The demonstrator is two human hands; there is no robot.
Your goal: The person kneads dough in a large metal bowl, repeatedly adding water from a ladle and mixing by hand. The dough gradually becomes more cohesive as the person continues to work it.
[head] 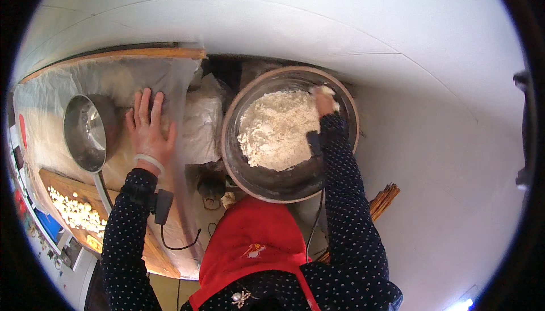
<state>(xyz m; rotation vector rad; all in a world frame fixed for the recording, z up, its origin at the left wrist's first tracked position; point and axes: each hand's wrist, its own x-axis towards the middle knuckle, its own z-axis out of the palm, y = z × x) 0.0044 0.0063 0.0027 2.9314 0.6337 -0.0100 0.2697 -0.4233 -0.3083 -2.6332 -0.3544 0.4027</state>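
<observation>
My left hand (150,134) rests flat with spread fingers on the plastic-covered table (127,70), holding nothing. To its left is a metal saucepan (85,132) with a long handle. My right hand (325,103) is down inside a large round basin (289,185), at the right edge of a heap of crumbly flour mixture (276,130). That hand is blurred, and some pale mixture shows around its fingers. Whether the fingers grip any of it is unclear.
Chopped pale pieces (74,211) lie on a wooden cutting board (55,179) at the lower left. A plastic-covered block (202,125) stands between table and basin. A bundle of thin sticks (383,200) leans at the right. The white wall (276,21) rises behind.
</observation>
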